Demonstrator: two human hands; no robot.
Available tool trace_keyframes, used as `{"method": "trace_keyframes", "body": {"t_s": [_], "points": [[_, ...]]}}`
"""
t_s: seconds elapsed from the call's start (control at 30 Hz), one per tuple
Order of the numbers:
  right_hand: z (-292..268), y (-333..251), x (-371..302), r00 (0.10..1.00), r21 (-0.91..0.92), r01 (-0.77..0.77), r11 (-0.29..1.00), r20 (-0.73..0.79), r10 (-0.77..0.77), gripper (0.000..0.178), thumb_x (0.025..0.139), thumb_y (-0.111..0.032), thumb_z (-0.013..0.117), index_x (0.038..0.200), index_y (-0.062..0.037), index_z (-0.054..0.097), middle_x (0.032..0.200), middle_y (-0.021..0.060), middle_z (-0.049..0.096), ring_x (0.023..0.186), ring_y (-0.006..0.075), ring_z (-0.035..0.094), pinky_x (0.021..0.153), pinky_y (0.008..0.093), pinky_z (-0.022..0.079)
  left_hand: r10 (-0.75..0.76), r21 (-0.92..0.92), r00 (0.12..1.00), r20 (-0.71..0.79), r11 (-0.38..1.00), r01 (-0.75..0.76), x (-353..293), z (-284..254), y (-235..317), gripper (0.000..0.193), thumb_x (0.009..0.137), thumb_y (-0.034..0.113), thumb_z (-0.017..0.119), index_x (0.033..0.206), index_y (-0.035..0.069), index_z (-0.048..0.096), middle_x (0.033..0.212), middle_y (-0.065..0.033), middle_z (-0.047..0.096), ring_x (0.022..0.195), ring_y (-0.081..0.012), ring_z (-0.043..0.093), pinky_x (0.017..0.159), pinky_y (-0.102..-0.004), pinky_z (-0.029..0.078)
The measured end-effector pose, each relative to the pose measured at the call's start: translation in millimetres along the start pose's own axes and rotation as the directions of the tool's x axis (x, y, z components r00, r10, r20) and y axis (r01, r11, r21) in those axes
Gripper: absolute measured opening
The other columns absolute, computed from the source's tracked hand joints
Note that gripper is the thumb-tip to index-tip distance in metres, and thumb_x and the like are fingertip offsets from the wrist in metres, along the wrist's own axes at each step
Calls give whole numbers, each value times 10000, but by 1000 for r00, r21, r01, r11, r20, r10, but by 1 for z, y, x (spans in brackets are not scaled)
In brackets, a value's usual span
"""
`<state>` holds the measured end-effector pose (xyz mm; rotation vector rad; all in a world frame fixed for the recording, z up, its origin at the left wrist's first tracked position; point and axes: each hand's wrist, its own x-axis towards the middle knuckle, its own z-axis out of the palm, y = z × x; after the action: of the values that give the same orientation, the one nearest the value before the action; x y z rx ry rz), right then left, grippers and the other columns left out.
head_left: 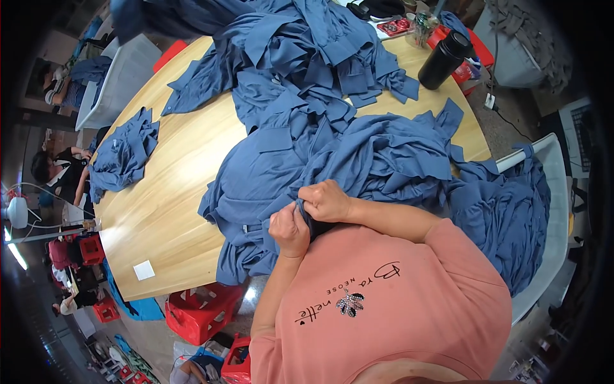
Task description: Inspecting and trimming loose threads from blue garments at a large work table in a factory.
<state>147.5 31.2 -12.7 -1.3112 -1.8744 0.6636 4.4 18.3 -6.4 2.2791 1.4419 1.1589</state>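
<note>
Both hands, the left hand (pixel 289 230) and the right hand (pixel 325 201), are curled up tight and pinch a bit of blue cloth (pixel 256 168). They are close side by side, just in front of the person's pink top (pixel 377 288). The right hand is a little farther from the body than the left hand. I can't see all the finger ends, because the fingers are bent in. The blue cloth lies in soft folds on the near part of the table (pixel 182 166), and some of it hangs down over the near edge.

Past it, touching it, is a big pile (pixel 307 54) of the same blue. A small pile (pixel 125 153) is by itself at the left edge of the table. A white square (pixel 144 270) lies flat near the left corner. On the far right, a black bottle (pixel 442 63) stands on the table, with a glass jar (pixel 420 32) behind it.

At the person's right side is a white bin (pixel 558 211) with lots more blue cloth in it. Red stools (pixel 197 313) are on the floor to the left. Other people sit farther off on the left.
</note>
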Motion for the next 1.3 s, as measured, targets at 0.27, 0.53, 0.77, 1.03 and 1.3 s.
{"method": "trace_keyframes", "body": {"t_s": [0.27, 0.53, 0.77, 1.03, 1.3], "points": [[-17, -2, 0, 974, 576, -199, 793, 202, 99, 121, 664, -101, 528, 696, 10, 566, 592, 163, 542, 489, 264, 510, 478, 329, 390, 20, -173, 996, -84, 984, -34, 5, -6, 9, 130, 710, -61, 580, 818, 6, 611, 702, -117, 603, 619, -270, 574, 608, -334, 456], [-12, -14, 5, 999, 19, 39, 999, 10, -39, 117, 661, -76, 513, 743, -14, 568, 611, 165, 523, 522, 326, 514, 473, 371, 406, 174, -47, 980, -100, 983, -179, 12, -14, 15, 140, 695, -83, 584, 808, -4, 606, 682, -118, 591, 604, -271, 566, 603, -342, 453], [-42, -28, 3, 992, 565, 98, 819, 12, -127, 210, 712, 21, 549, 915, -12, 594, 806, 97, 601, 707, 217, 593, 637, 278, 459, 271, -168, 946, -179, 939, -301, 22, -31, 29, 189, 740, -119, 517, 869, 18, 526, 755, -152, 603, 702, -295, 624, 617, -363, 482], [-75, -46, 9, 955, 454, 263, 851, 3, -297, 240, 651, 27, 539, 883, -13, 585, 752, 107, 588, 648, 255, 592, 549, 302, 461, 412, -187, 896, -167, 879, -439, 33, -44, 39, 208, 717, -129, 528, 871, 8, 501, 781, -163, 603, 705, -321, 628, 590, -346, 506], [-58, -49, 5, 927, -28, 331, 943, -179, -331, 122, 591, -74, 584, 629, -57, 470, 530, 74, 448, 455, 254, 497, 414, 349, 390, 306, -193, 943, -127, 925, -326, 25, -38, 46, 196, 670, -141, 550, 821, -17, 550, 711, -157, 595, 620, -277, 610, 545, -312, 483]]}}
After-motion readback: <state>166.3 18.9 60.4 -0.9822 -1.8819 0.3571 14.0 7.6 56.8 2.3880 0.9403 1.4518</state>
